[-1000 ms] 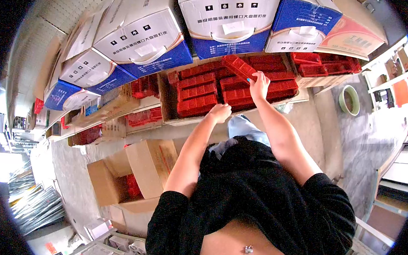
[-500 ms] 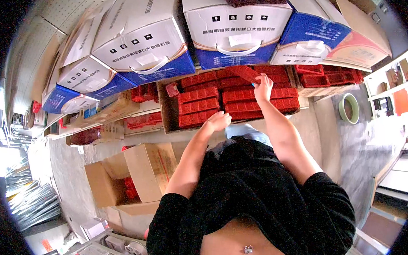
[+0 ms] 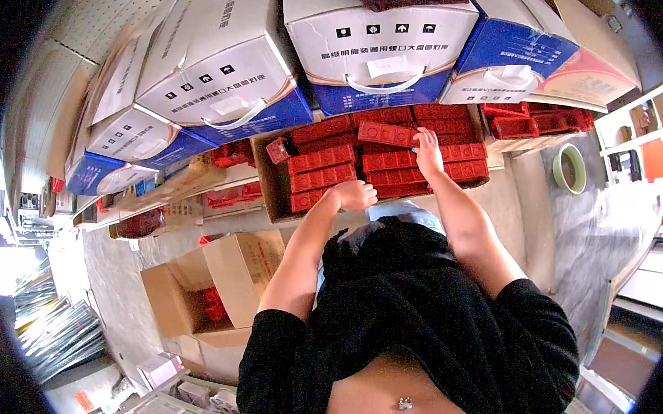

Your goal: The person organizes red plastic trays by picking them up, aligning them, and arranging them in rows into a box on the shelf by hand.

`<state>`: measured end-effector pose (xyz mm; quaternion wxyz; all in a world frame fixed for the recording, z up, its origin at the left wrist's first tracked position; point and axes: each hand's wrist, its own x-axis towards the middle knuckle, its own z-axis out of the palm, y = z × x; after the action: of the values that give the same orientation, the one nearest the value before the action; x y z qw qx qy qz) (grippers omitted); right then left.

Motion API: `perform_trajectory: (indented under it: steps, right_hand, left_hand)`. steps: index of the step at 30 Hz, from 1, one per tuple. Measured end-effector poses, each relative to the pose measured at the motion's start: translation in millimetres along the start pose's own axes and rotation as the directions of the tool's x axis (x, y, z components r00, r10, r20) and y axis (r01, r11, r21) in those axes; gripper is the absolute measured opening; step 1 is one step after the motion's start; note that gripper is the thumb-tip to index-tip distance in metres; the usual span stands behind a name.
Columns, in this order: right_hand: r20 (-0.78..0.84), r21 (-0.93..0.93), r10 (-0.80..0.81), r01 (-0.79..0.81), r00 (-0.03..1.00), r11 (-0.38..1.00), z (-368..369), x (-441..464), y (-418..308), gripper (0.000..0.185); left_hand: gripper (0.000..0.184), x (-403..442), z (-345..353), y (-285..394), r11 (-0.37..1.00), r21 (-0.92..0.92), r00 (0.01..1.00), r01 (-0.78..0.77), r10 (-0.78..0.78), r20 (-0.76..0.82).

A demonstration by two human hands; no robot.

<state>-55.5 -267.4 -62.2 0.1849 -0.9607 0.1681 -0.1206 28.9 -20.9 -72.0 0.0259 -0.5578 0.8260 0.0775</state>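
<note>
My right hand [image 3: 427, 153] grips one end of a long red pack [image 3: 386, 133] with round marks along its face. The pack is held above rows of similar red packs [image 3: 321, 160] in an open cardboard carton [image 3: 275, 202]. Curled fingers show on my left hand [image 3: 357, 196], which is at the carton's near edge, beside the front red packs. Whatever lies inside those fingers is hidden. A smaller red piece [image 3: 277, 150] sits in the carton's left corner.
White and blue boxes [image 3: 388, 52] with handles stand along the shelf above the carton. On the floor at left is an open brown box [image 3: 169, 303] with red items inside. A green bin [image 3: 569, 168] stands at right. More red packs [image 3: 535, 122] fill a neighbouring carton.
The red pack in my right hand has swung from a slant to nearly level, with its marked face now showing. My right hand has lowered slightly; my left hand has barely moved.
</note>
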Motion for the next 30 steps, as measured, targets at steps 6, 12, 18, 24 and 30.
perform_trajectory:
  steps: [6, 12, 18, 24, 30]
  right_hand:
    - [-0.089, 0.163, -0.063, 0.077, 0.994, 0.984, 9, -4, 6, 0.033]
    - [-0.015, 0.06, -0.011, 0.012, 1.0, 0.998, 16, 1, 16, 0.036]
    - [0.092, 0.071, 0.069, -0.075, 0.993, 0.995, -2, -2, 18, 0.036]
    - [0.252, -0.001, -0.018, 0.019, 0.968, 1.0, -20, 1, -2, 0.036]
    - [0.36, -0.104, 0.017, 0.022, 0.933, 0.994, 4, 0, 0, 0.046]
  left_hand:
    - [0.011, 1, -32, -21, 0.986, -0.035, 0.986, 0.163, -0.164, -0.039]
    - [0.045, 10, -38, -47, 0.64, -0.134, 0.561, 0.757, -0.741, -0.369]
    - [0.061, 25, -31, -62, 0.59, -0.273, 0.581, 0.76, -0.805, -0.124]
    - [0.064, 21, -52, -47, 0.593, -0.074, 0.597, 0.802, -0.795, 0.105]
    - [0.069, 11, -37, -45, 0.586, 0.031, 0.583, 0.81, -0.809, 0.073]
